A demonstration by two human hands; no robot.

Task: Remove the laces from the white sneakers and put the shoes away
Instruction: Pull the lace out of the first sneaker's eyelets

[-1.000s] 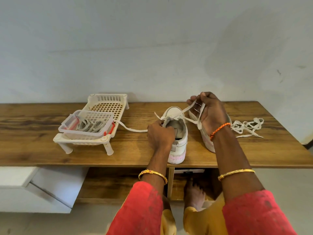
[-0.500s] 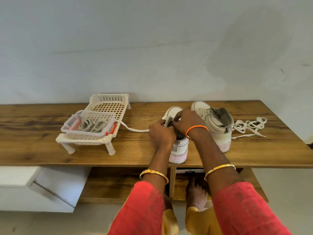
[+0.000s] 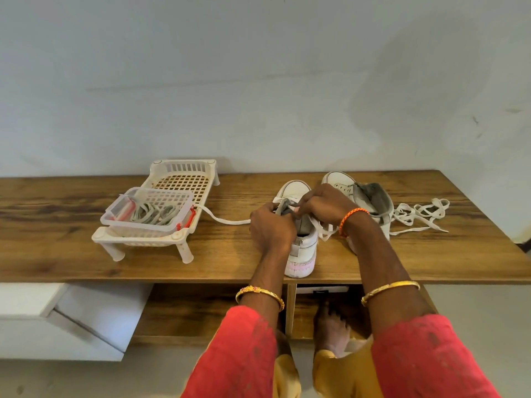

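Hands [image 3: 298, 216] pinch flat woven lace [image 3: 323, 229].

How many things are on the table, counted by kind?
Sneakers: 2, one in the hands, one beside it
Loose laces: 2, one pile on the right, one trailing left
Rack: 1
Basket: 1
Total: 6

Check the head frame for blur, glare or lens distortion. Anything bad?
Head view: sharp on the hands and near sneaker; no glare. Wide-angle bend shows in the table edges. Soft, even light, with a faint shadow on the wall. The loose lace reads clearly.
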